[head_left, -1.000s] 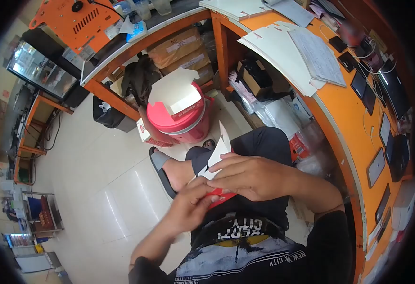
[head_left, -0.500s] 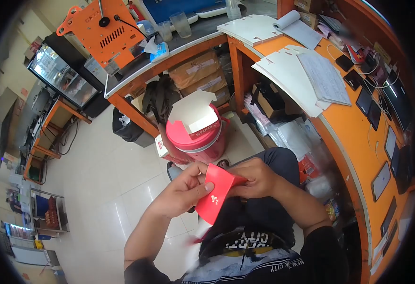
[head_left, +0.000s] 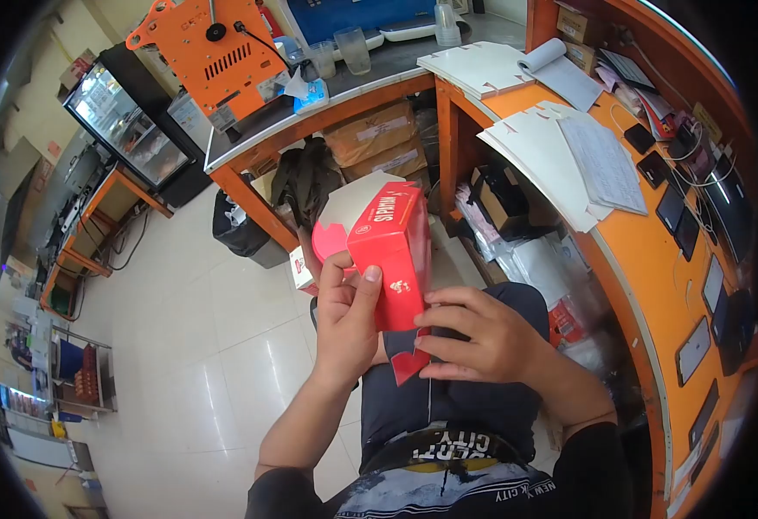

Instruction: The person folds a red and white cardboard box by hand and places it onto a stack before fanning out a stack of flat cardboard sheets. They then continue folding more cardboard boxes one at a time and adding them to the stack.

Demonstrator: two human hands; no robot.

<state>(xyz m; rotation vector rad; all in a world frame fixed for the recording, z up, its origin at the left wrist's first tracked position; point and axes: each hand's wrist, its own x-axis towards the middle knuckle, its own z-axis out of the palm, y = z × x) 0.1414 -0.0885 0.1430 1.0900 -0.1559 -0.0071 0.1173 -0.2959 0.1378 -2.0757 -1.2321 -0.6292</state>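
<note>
A red cardboard box (head_left: 399, 290), printed "SI PAMAN" on one panel, is held up in front of my lap, its panels folded into shape. My left hand (head_left: 347, 324) grips its left side, thumb pressed on the red end panel. My right hand (head_left: 487, 339) is at the lower right edge, fingertips against the box and the thumb by a small red flap (head_left: 408, 365) that hangs down. Behind the held box, a white-lined open box (head_left: 351, 208) rests on a pink bucket (head_left: 330, 242), both partly hidden.
To the right runs an orange counter (head_left: 634, 285) with several phones, a notepad (head_left: 561, 78) and stacked white card sheets (head_left: 535, 156). An orange machine (head_left: 215, 65) stands on the far counter. A black bin bag (head_left: 236, 225) is on the tiled floor (head_left: 197, 346).
The red cardboard has gone from a creased, flatter piece to an upright box shape, raised higher. My left hand has turned more upright; my right hand has shifted to the lower edge.
</note>
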